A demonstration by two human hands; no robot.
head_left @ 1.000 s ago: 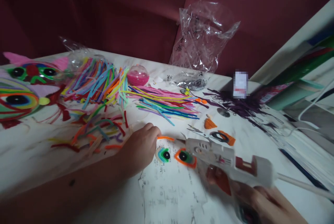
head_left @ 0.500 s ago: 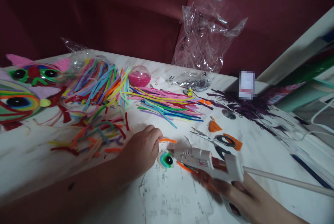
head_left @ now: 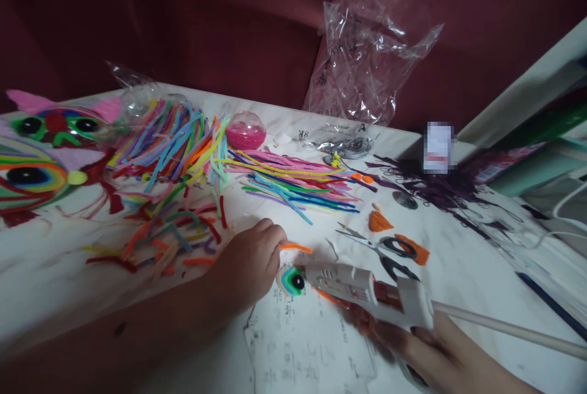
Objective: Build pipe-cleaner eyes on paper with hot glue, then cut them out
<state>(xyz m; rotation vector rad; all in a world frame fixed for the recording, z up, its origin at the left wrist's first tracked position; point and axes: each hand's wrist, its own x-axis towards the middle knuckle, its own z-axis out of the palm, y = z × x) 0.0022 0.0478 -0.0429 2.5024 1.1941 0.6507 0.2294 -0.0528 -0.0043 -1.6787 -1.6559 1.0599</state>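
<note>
My left hand (head_left: 257, 259) is closed in a pinch, with an orange pipe cleaner (head_left: 298, 248) coming out from its fingers; the fingertips themselves are partly hidden. Right beside it is a small eye-shaped piece (head_left: 291, 281) of coiled cream, blue and green pipe cleaner with a black pupil. A white hot glue gun (head_left: 353, 284) with a long glue stick (head_left: 509, 327) at its back is gripped in my right hand (head_left: 417, 345). Its nozzle is at the right edge of the eye piece. Below it shows another orange strip (head_left: 324, 296). Handwritten paper (head_left: 293, 345) lies underneath.
Black-handled scissors (head_left: 383, 250) lie beyond the glue gun near orange scraps (head_left: 380, 221). Bundles of coloured pipe cleaners (head_left: 293, 183), cut pieces (head_left: 169, 235) and decorated masks (head_left: 34, 180) spread leftward. Purple strands (head_left: 440, 189) and a clear bag (head_left: 367, 63) are farther back.
The whole view has shifted slightly. My left hand keeps its pinch beside the eye piece, and the glue gun stays at its right edge with hardly any movement.
</note>
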